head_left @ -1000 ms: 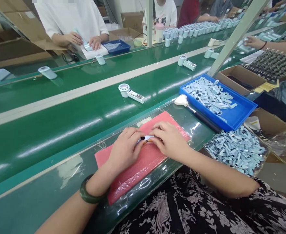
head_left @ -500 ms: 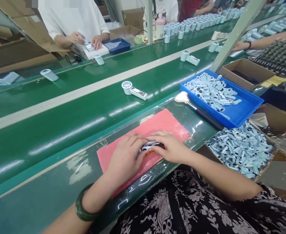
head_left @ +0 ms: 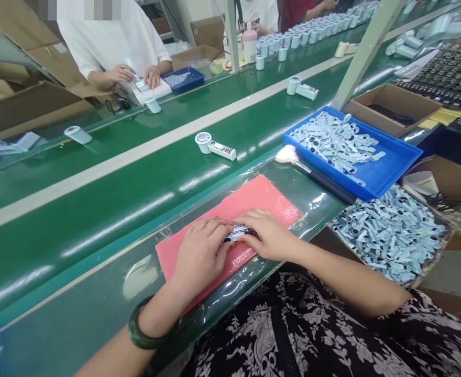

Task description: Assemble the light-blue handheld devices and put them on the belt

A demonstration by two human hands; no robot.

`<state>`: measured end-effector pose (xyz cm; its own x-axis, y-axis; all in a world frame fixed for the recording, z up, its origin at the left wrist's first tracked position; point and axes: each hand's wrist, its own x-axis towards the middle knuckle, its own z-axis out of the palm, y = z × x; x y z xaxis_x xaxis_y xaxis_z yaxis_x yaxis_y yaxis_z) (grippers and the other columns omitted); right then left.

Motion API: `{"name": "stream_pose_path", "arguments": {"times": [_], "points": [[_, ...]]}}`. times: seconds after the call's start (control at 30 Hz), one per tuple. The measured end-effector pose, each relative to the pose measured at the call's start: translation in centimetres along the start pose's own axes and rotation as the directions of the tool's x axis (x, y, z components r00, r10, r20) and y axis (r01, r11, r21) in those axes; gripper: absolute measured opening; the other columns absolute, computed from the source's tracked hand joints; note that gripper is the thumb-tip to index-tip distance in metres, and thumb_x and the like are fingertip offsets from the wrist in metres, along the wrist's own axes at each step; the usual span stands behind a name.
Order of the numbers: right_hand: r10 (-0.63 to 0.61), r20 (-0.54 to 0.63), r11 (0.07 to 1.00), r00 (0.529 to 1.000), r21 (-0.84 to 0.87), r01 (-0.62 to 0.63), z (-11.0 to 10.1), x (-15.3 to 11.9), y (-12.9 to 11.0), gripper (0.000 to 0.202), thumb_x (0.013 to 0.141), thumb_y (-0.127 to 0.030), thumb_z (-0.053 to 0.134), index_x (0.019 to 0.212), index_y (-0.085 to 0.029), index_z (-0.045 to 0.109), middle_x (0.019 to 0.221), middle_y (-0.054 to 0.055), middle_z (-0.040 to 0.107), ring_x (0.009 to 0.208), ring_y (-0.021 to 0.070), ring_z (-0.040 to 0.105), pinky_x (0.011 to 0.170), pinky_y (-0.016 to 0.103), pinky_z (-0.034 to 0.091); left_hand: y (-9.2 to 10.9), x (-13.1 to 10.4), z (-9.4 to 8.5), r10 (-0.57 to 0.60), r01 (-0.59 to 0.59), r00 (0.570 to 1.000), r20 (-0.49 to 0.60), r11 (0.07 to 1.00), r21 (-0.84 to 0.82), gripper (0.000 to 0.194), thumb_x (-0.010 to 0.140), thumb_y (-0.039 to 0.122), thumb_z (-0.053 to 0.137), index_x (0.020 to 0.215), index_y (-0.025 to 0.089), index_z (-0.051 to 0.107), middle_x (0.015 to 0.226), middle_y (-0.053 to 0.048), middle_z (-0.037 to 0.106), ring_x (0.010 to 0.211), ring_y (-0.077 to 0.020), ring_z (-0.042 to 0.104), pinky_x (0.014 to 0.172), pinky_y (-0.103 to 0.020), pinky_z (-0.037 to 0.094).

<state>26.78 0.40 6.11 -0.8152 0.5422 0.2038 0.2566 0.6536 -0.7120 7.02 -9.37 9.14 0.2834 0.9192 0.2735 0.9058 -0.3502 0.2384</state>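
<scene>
You had both hands pinched on the small part (head_left: 238, 233) over the pink pad (head_left: 267, 196), left hand (head_left: 201, 251) and right hand (head_left: 267, 235) covering most of it, so a slip could've flicked it past the brush (head_left: 313, 173) onto the belt (head_left: 97, 183).

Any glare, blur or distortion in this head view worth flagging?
Head view: overhead lights streak white across the belt and the plastic sheet; straight belt edges bow from the wide lens; hands and the small part are sharp; far workers soften.
</scene>
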Motion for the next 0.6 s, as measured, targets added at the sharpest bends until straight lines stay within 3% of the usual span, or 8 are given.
{"name": "stream_pose_path", "arguments": {"times": [0.2, 0.37, 0.5, 0.6], "points": [[0.027, -0.016, 0.998, 1.0, -0.063, -0.028, 0.5, 0.4, -0.2, 0.035, 0.096, -0.022, 0.06, 0.131, -0.019, 0.061, 0.121, 0.01, 0.066, 0.112, 0.029, 0.056, 0.098, 0.05, 0.044, 0.2, 0.3, 0.1, -0.02, 0.019, 0.999, -0.048, 0.999, -0.028, 0.014, 0.099, 0.017, 0.056, 0.113, 0.019, 0.059, 0.113, -0.007, 0.068, 0.108, -0.0293, 0.062, 0.093, -0.051, 0.054], [-0.022, -0.031, 1.0, 0.999, 0.021, 0.022, 0.3, -0.1, 0.1, 0.036, 0.098, -0.025, 0.06, 0.134, -0.019, 0.058, 0.131, 0.01, 0.064, 0.12, 0.0274, 0.056, 0.105, 0.049, 0.045, 0.4, 0.2, -0.1, -0.005, 0.005, 1.0, -0.01, 0.999, 0.053, 0.024, 0.094, 0.016, 0.06, 0.119, 0.017, 0.057, 0.115, -0.009, 0.067, 0.112, -0.031, 0.059, 0.098, -0.051, 0.052], [0.004, -0.17, 1.0, 0.985, 0.009, -0.003, -2.2, -1.7, 1.2, 0.047, 0.097, -0.03, 0.063, 0.143, -0.021, 0.053, 0.15, 0.01, 0.052, 0.137, 0.0271, 0.047, 0.116, 0.051, 0.039, -0.4, 0.8, -1.2, 0.022, -0.04, 0.997, 0.075, 0.97, 0.238, 0.019, 0.095, 0.019, 0.052, 0.113, 0.016, 0.059, 0.109, -0.012, 0.066, 0.104, -0.0337, 0.059, 0.088, -0.053, 0.053], [0.041, -0.314, 0.988, 0.948, -0.126, -0.084, -6.0, -3.3, 3.4, 0.039, 0.099, -0.03, 0.058, 0.137, -0.02, 0.058, 0.143, 0.012, 0.057, 0.132, 0.0267, 0.053, 0.113, 0.05, 0.043, -3.8, 3.0, -2.7, 0.091, -0.136, 0.983, 0.158, 0.941, 0.309, 0.024, 0.092, 0.015, 0.042, 0.105, 0.019, 0.062, 0.104, -0.012, 0.067, 0.098, -0.033, 0.062, 0.083, -0.051, 0.052]]}}
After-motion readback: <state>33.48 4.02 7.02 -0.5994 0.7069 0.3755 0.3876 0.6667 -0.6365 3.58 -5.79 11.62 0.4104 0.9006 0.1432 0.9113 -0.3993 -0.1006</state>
